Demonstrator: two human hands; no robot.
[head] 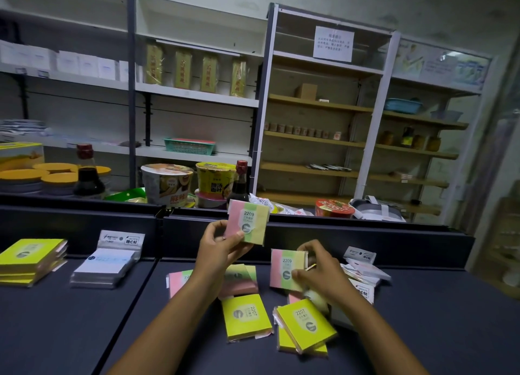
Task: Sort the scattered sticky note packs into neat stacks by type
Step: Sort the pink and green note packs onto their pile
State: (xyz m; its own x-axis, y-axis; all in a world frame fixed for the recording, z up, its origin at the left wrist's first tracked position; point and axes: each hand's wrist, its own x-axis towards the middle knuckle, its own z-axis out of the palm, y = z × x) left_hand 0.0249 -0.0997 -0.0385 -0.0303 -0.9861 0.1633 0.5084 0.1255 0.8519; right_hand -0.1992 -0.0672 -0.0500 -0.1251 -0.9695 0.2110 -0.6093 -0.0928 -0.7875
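From the head view, a pink-and-yellow pack marked 2209 [247,226] is held up off the table [84,318] by the left hand [218,251], pinched at its lower left edge. A second 2209 pack [287,269] is gripped by the right hand [320,273], just above the scattered heap. Two yellow 2207 packs [246,320] [306,324] are left lying in front, with more striped packs [239,280] beneath the left wrist. Far left, a yellow stack [29,262] and a white stack [105,267] are already built. Gathering of the 2209 type appears to be in hand; next, the two held packs need to be squared together and a fresh spot chosen.
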